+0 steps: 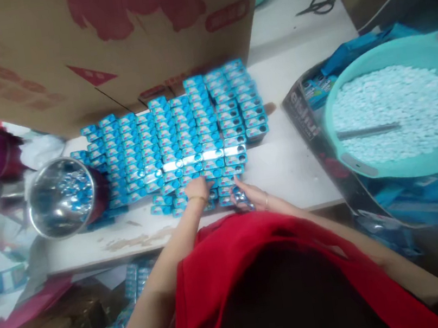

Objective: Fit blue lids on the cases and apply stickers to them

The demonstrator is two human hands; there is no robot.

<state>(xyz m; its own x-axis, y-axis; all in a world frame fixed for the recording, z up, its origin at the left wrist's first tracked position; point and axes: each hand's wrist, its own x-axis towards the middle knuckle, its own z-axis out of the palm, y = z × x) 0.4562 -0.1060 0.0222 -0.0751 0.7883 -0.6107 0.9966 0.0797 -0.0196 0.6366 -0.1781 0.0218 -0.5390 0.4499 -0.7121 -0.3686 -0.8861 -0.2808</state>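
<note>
Many small blue boxes [164, 144] with pale and dark markings stand stacked in tight rows on the white table. At the near edge of these rows, my left hand [198, 189] is closed with its fingers curled down against the boxes; what lies under the fingertips is hidden. Just to its right, my right hand [250, 195] is closed around small shiny blue-and-silver packets [241, 198], close to the nearest boxes. Blur hides how many packets there are.
A metal pot [61, 197] with blue-and-silver pieces stands left. On the right, a turquoise basin [417, 170] of pale pellets rests over a carton [306, 118] with blue packs. A big cardboard box [102, 44] rises behind the rows; scissors [318, 5] lie at the back right.
</note>
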